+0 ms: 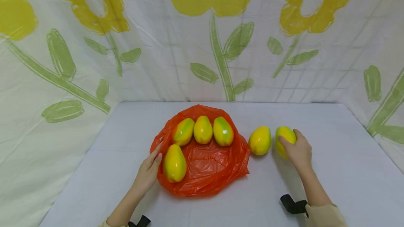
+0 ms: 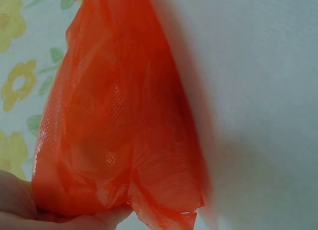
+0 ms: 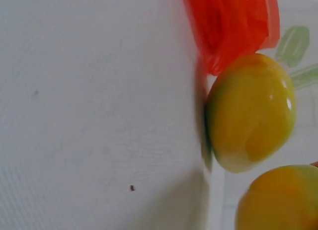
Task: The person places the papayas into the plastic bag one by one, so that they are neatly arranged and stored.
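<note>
A red plastic bag lies spread open on the table, its mouth facing up. Inside, three yellow-green papayas line the back and another papaya lies at the left front. My left hand pinches the bag's left rim between thumb and fingers; in the left wrist view the bag's side fills much of the picture. On the right, my right hand grips a papaya, which shows apart from the tabletop in the right wrist view. Between it and the bag, a loose papaya rests on the table.
A white cloth covers the table. Behind it and along both sides hangs a pale curtain printed with yellow flowers. Black camera mounts stick out beside both wrists.
</note>
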`<move>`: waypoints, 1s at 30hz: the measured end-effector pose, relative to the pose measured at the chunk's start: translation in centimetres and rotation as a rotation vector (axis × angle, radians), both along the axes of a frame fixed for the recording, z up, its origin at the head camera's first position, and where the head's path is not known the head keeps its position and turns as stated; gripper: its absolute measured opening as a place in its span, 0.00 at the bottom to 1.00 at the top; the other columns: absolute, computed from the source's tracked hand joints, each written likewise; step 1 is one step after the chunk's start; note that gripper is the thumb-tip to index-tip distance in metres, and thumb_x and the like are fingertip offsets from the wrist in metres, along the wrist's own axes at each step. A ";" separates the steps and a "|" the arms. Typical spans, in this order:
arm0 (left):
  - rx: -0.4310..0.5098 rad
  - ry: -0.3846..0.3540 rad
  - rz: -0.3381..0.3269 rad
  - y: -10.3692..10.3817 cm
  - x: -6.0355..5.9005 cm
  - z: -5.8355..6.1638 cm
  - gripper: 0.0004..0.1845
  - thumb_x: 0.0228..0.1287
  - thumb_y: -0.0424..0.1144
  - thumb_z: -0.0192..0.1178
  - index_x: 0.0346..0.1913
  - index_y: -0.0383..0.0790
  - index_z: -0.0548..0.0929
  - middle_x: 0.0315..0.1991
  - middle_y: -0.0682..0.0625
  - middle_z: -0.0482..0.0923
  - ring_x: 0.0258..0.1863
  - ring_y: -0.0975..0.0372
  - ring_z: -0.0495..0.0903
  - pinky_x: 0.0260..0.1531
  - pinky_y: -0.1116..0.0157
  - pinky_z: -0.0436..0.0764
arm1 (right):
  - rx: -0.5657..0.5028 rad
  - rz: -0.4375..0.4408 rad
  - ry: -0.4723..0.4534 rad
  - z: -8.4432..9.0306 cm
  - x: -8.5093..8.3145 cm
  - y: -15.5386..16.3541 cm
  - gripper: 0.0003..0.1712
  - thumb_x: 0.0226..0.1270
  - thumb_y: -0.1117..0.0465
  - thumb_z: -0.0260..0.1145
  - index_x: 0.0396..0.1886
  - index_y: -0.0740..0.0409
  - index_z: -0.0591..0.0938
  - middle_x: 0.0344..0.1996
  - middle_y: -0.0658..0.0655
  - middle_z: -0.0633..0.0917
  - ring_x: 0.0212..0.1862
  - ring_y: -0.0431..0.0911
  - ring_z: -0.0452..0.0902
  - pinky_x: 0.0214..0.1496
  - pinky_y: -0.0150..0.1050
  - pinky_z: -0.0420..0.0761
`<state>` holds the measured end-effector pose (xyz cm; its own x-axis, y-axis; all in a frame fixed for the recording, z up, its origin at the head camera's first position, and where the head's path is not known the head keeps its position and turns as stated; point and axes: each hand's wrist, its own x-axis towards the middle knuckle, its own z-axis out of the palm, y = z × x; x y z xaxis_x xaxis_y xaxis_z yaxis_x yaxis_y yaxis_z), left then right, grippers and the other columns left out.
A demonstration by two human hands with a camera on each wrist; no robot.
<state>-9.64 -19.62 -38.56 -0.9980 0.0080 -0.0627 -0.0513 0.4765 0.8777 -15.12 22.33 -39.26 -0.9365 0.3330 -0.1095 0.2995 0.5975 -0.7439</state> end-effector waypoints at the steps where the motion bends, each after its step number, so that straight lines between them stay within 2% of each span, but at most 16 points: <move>1: 0.000 0.000 0.000 0.0 0.0 0.0 0.26 0.78 0.37 0.43 0.73 0.31 0.58 0.70 0.31 0.59 0.71 0.39 0.54 0.67 0.44 0.57 | -0.004 -0.006 0.009 0.2 0.1 -0.1 0.42 0.71 0.53 0.57 0.72 0.76 0.53 0.68 0.78 0.59 0.68 0.70 0.55 0.67 0.65 0.58; 7: 0.003 0.008 -0.002 0.0 0.0 0.1 0.26 0.78 0.37 0.43 0.73 0.30 0.58 0.70 0.31 0.58 0.71 0.39 0.53 0.67 0.44 0.56 | -0.021 -0.004 0.071 1.7 1.0 -1.2 0.42 0.72 0.53 0.58 0.73 0.73 0.54 0.69 0.76 0.60 0.68 0.69 0.56 0.67 0.65 0.59; 13: 0.011 0.002 0.003 -0.1 0.0 0.1 0.26 0.78 0.37 0.43 0.73 0.31 0.58 0.71 0.31 0.58 0.71 0.39 0.53 0.67 0.44 0.56 | -0.060 0.045 0.095 2.9 2.1 -3.3 0.42 0.72 0.52 0.59 0.74 0.70 0.53 0.70 0.73 0.60 0.65 0.67 0.60 0.65 0.63 0.65; 20: 0.006 0.007 0.007 -0.1 0.1 0.1 0.26 0.78 0.37 0.43 0.73 0.31 0.59 0.70 0.31 0.59 0.71 0.39 0.54 0.67 0.44 0.57 | -0.106 0.135 0.092 3.5 3.0 -6.3 0.42 0.71 0.52 0.60 0.75 0.68 0.54 0.69 0.71 0.61 0.60 0.63 0.63 0.60 0.60 0.71; 30: 0.010 0.005 0.008 -0.1 0.0 0.1 0.26 0.78 0.37 0.43 0.73 0.31 0.59 0.71 0.32 0.58 0.71 0.39 0.54 0.67 0.45 0.57 | -0.128 0.174 0.115 3.8 3.6 -8.9 0.40 0.69 0.53 0.63 0.73 0.66 0.59 0.68 0.69 0.64 0.59 0.62 0.65 0.57 0.59 0.73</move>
